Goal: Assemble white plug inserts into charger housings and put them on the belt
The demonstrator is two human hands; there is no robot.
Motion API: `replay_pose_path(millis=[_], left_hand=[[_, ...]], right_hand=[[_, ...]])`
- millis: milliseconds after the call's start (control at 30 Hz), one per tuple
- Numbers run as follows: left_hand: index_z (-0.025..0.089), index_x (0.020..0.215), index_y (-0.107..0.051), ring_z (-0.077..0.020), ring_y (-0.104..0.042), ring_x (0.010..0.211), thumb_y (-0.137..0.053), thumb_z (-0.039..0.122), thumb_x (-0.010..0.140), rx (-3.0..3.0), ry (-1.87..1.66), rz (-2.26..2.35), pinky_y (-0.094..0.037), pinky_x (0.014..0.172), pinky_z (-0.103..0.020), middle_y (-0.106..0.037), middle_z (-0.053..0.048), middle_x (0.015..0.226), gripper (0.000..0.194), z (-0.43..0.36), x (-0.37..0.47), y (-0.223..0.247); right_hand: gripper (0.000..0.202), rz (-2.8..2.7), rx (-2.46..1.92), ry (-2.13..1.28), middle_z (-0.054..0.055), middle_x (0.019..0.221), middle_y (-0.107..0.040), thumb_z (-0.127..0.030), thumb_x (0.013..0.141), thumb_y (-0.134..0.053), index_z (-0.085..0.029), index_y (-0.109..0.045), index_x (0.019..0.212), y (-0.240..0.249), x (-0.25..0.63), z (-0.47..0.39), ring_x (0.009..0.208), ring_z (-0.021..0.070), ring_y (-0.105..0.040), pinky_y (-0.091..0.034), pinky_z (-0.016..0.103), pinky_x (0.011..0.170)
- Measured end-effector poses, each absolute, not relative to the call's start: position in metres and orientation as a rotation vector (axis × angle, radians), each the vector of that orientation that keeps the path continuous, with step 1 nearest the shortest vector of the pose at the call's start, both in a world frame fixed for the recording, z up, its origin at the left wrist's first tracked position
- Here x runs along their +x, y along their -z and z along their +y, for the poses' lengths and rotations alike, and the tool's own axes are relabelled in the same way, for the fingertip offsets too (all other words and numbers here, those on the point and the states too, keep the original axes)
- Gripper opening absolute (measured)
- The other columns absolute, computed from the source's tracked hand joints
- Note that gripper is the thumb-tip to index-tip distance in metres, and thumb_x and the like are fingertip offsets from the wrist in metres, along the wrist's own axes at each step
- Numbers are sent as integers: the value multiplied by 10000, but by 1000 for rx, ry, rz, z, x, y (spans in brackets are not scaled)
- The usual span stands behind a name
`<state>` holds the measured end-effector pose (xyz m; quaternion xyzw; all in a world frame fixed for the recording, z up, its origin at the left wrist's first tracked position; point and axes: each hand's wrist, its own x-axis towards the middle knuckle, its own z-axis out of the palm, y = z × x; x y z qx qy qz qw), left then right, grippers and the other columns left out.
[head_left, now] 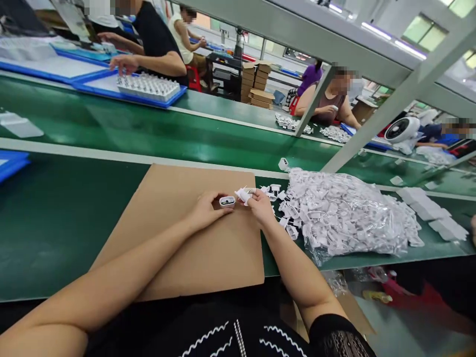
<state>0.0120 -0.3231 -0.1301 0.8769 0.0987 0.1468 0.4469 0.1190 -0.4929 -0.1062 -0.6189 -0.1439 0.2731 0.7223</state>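
Observation:
My left hand (207, 209) is closed around a white plastic housing (227, 201), whose oval open end faces me and shows dark parts inside. Just to its right, my right hand (260, 204) pinches a small white plastic piece with thin prongs (243, 194). The two parts are close together but apart, held above a brown cardboard sheet (201, 258). Beside my right hand lie loose white plastic pieces (292, 231), spilling from a large clear plastic bag (353, 213) full of similar ones.
A green conveyor belt (148, 134) runs behind the bench. White flat pieces (424, 203) lie right of the bag, and a blue tray edge (13, 163) is at far left. Across the belt, a person's hand (124, 64) is over a filled white tray (148, 87); other people sit farther back.

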Motion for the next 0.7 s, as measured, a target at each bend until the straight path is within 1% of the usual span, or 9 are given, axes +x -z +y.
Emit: replay_pose_path(millis=[100,200,367,400,467,533,567,633,700], left_hand=[[267,1154,-751,-280,-650,1062,-722,525,840,2151,-334,114,-473,996,-441,-748,-50,1118,408,-321,9,133],[292,1211,-730,-283,-633,1114,-723,496,859,2162,-351,50,-439,1039,-456,-732,-41,1185,406,-318,7,135],[249,1317,-641,-307,-581,1220,-888,555,667,2130,-430,126,-439,1074,-475,-684,-73,1273,760,-320,6,133],[243,1293,-649,-309,-585,1204,-911,573,625,2130,-437,137,-452,1059,-474,-689,-73,1250,789,-320,6,132],[228,1170,-693,-303,-612,1122,-927,592,587,2136,-455,149,-485,1003,-466,-707,-69,1158,726,-322,5,131],[215,1057,-719,-279,-644,1011,-916,589,612,2109,-460,162,-523,923,-439,-715,-62,1069,613,-322,4,130],[215,1051,-726,-265,-656,972,-902,576,642,2074,-450,165,-540,892,-423,-719,-59,1050,573,-322,3,131],[229,1161,-727,-251,-680,988,-859,520,720,1981,-395,132,-565,908,-407,-728,-58,1108,545,-321,2,133],[241,1326,-670,-255,-682,1114,-805,455,783,1884,-321,52,-555,1020,-419,-708,-68,1250,599,-321,1,135]], right_hand=[[445,-293,-1396,-587,60,936,-763,-347,622,-845,-170,-672,992,105,115,-490,851,188,-729,-555,280,774],[458,-286,-1395,-575,55,934,-758,-351,597,-867,-164,-683,972,104,112,-487,826,167,-711,-544,261,753],[441,-253,-1415,-652,34,887,-744,-345,592,-857,-172,-685,959,103,108,-488,766,150,-680,-553,263,712],[448,-250,-1425,-668,36,898,-745,-345,587,-860,-174,-686,962,102,106,-488,773,154,-681,-556,268,711],[460,-255,-1439,-660,45,933,-747,-349,575,-878,-175,-687,955,102,104,-487,814,162,-685,-552,268,716],[458,-280,-1455,-607,58,969,-748,-361,577,-894,-175,-690,943,100,102,-486,864,169,-684,-535,257,718],[451,-296,-1466,-570,64,985,-748,-366,585,-897,-176,-693,939,99,101,-486,875,168,-678,-524,250,711],[437,-324,-1480,-503,63,1008,-745,-360,604,-899,-182,-700,950,95,101,-487,854,151,-658,-499,237,682],[452,-336,-1456,-483,42,1009,-735,-345,620,-897,-198,-706,1002,91,104,-489,797,122,-628,-472,225,646]])
